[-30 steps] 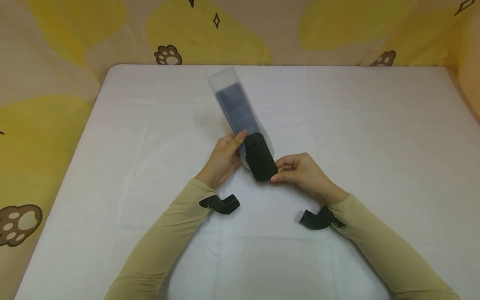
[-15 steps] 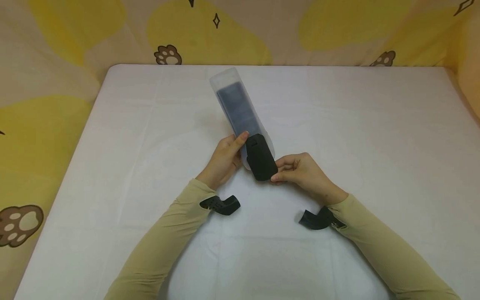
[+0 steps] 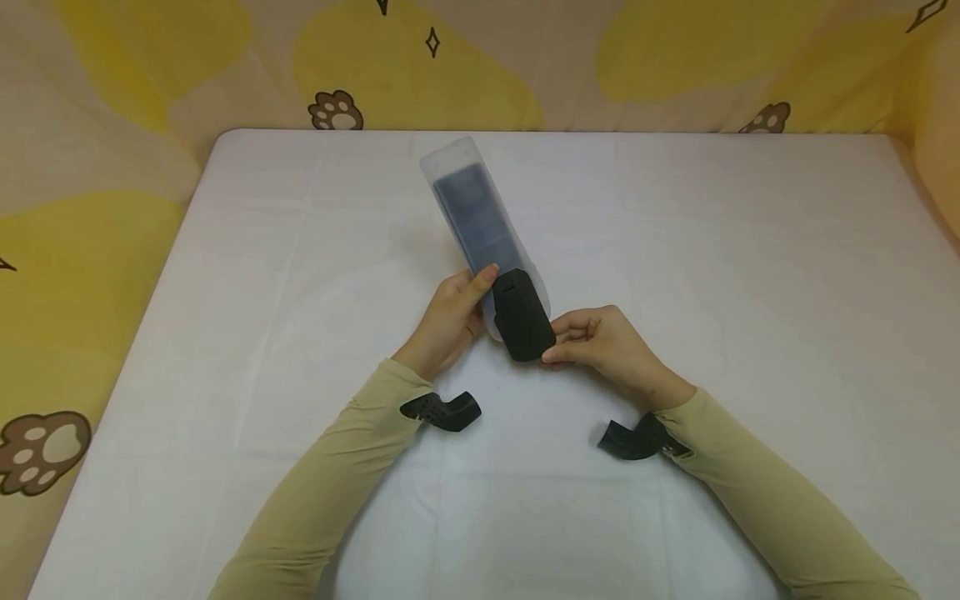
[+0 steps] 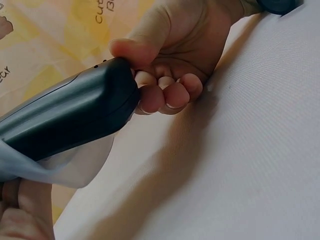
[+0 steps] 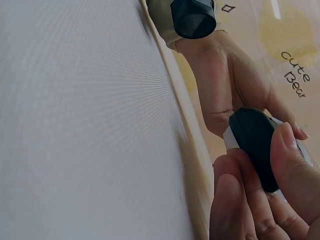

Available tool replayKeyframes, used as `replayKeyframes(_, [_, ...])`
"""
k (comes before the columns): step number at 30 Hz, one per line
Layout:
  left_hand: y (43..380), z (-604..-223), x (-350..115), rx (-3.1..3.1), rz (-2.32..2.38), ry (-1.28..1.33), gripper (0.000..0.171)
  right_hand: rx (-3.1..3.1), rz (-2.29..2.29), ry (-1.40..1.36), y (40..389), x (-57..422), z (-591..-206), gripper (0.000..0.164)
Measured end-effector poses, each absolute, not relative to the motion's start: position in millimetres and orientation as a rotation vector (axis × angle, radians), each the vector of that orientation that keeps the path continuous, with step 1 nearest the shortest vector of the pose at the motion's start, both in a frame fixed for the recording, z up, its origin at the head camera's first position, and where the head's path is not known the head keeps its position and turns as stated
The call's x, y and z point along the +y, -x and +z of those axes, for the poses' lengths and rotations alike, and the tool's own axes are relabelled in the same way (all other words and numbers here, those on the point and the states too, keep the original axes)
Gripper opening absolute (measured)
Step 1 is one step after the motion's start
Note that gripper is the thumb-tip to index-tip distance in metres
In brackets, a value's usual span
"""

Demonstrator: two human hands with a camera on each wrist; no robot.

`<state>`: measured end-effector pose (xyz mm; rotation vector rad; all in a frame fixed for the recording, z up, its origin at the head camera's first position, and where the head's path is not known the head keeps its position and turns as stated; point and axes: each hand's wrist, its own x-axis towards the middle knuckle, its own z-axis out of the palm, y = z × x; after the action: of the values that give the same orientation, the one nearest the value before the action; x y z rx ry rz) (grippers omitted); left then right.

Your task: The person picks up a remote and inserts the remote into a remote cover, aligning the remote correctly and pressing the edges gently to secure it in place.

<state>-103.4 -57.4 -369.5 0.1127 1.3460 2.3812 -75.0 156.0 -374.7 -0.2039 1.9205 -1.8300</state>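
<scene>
A long, translucent plastic sleeve (image 3: pixel 450 155) slants across the middle of the table, with a dark blue-grey shape (image 3: pixel 477 215) showing through it. At its near end is a smooth black piece with rounded corners (image 3: pixel 523 317), which overlaps the sleeve in the head view. My left hand (image 3: pixel 442 321) grips the sleeve from the left, thumb on top beside the black piece and other fingers mostly hidden underneath. With thumb and fingertips, my right hand (image 3: pixel 600 346) pinches the near right corner of the black piece. The left wrist view shows the sleeve (image 4: pixel 75 165) below the black piece (image 4: pixel 65 112).
A white cloth-covered table (image 3: pixel 720 250) spreads around the hands. Behind and to the left hangs a yellow patterned curtain (image 3: pixel 465 75). Black wrist-mounted cameras stick out from the left sleeve cuff (image 3: pixel 442 410) and the right cuff (image 3: pixel 633 437).
The sleeve and left hand have shifted very slightly to the right and nearer. The right hand holds its place at the black piece's corner.
</scene>
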Motion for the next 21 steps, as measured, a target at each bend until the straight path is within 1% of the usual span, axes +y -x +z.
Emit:
replayKeyframes(3, [103.5,-369.6,-57.1,1.346,2.383,-0.115,0.059,1.930,-1.826,0.202,75.0,155.9,-374.7,0.030])
replayKeyframes(7, [103.9,-370.7,-57.0,1.340,2.380,-0.120,0.056,1.945,-1.818,0.198,74.8,155.6,-374.2,0.029])
replayKeyframes(10, [104.1,-371.0,-57.5,1.349,2.359,-0.112,0.037,1.951,-1.816,0.192,74.6,155.0,-373.9,0.029])
replayKeyframes(12, [104.0,-371.0,-57.4,1.353,2.348,-0.111,0.031,1.951,-1.818,0.190,74.6,154.9,-373.7,0.029])
replayKeyframes(14, [103.8,-370.8,-57.5,1.353,2.340,-0.122,0.035,1.949,-1.820,0.189,74.5,154.9,-373.7,0.028])
replayKeyframes(18, [103.2,-370.2,-57.7,1.346,2.337,-0.151,0.055,1.944,-1.823,0.185,74.4,155.1,-373.8,0.028])
replayKeyframes(20, [103.0,-370.1,-58.0,1.347,2.334,-0.157,0.058,1.945,-1.826,0.185,74.4,155.1,-373.8,0.027])
replayKeyframes(21, [102.9,-370.1,-58.1,1.345,2.331,-0.159,0.058,1.945,-1.828,0.185,74.4,155.0,-373.7,0.027])
